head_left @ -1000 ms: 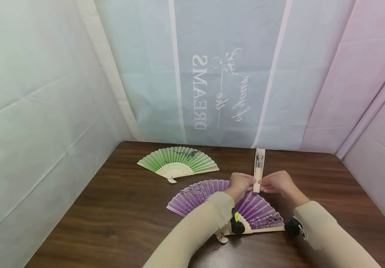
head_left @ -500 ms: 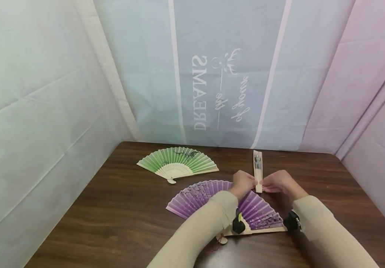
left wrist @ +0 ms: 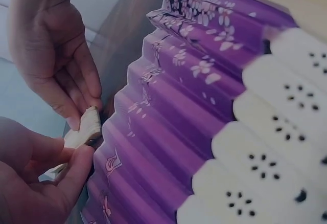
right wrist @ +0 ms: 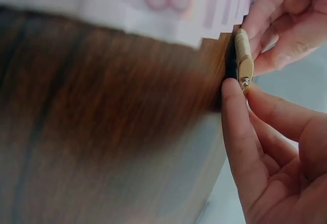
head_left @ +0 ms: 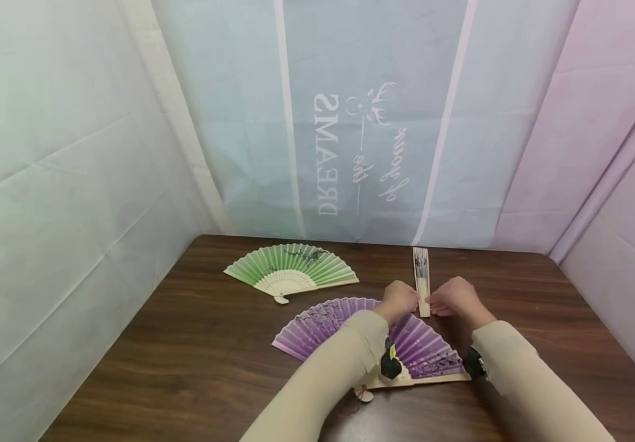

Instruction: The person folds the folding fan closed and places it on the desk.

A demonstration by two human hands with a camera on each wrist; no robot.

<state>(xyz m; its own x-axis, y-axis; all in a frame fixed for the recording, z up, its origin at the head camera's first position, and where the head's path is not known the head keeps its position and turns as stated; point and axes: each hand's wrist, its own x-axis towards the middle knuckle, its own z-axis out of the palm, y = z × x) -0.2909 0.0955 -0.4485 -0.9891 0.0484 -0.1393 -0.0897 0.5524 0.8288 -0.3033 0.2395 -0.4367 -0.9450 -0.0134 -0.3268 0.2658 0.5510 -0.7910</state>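
A folded hand fan (head_left: 421, 276) with pale ribs and a dark-patterned leaf points away from me at the back of the table. My left hand (head_left: 400, 297) pinches its near end from the left, thumb and fingers on the ribs in the left wrist view. From the right, my right hand (head_left: 455, 297) pinches the same end, its fingertips around the metal rivet (right wrist: 245, 83) in the right wrist view. Below my forearms lies a spread purple fan (head_left: 425, 344) with blossom print and pale pierced ribs (left wrist: 265, 162); my left sleeve hides part of it.
A spread green fan (head_left: 295, 264) lies at the back left, its pivot end toward me. The purple fan's red cord and pale tag (head_left: 364, 396) lie near the front. A printed curtain (head_left: 373, 123) hangs behind the dark wooden table (head_left: 185, 350).
The folded fan has tilted slightly, its far end shifting left and lower, and both hands have moved slightly with it. The green and purple fans stay put.
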